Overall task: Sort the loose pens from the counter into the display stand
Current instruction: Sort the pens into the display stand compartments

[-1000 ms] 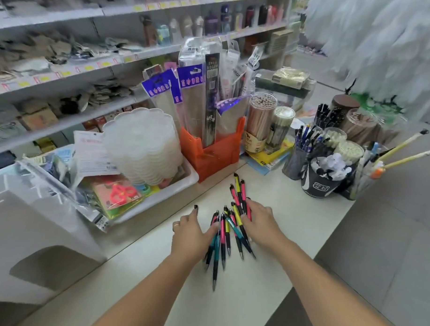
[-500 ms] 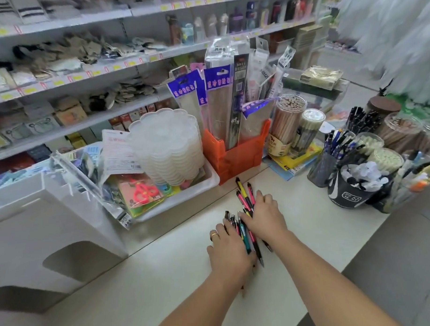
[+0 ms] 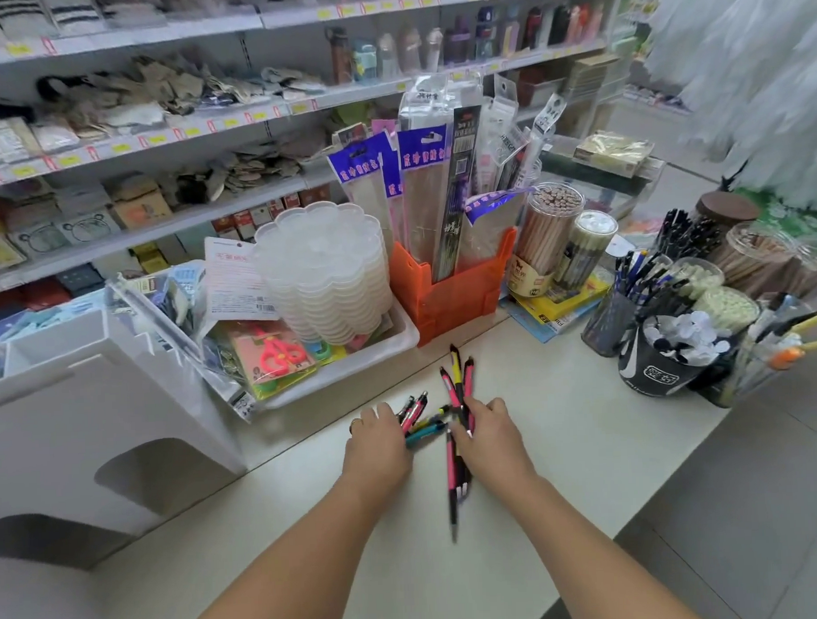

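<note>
Several loose pens [image 3: 456,386] in pink, yellow, teal and black lie fanned out on the pale counter [image 3: 564,442] between my hands. My left hand [image 3: 379,444] has its fingers curled over a few of them, and pink and black tips [image 3: 414,408] stick out past its knuckles. My right hand [image 3: 492,438] is curled over the middle of the bundle, with a pink pen [image 3: 451,474] trailing toward me from under its thumb. The white tiered display stand [image 3: 77,413] stands at the left of the counter, apart from both hands.
Behind the pens, a white tray [image 3: 389,351] holds stacked clear palettes, and an orange box [image 3: 448,303] holds packaged goods. Cups of pens and pencils [image 3: 658,360] crowd the right side. Stocked shelves run along the back. The counter's right edge drops to grey floor.
My hands, pressed together over the bundle half a second ago, have drawn slightly apart and their fingers have curled in. The pens have fanned out, with some swung leftward under my left hand.
</note>
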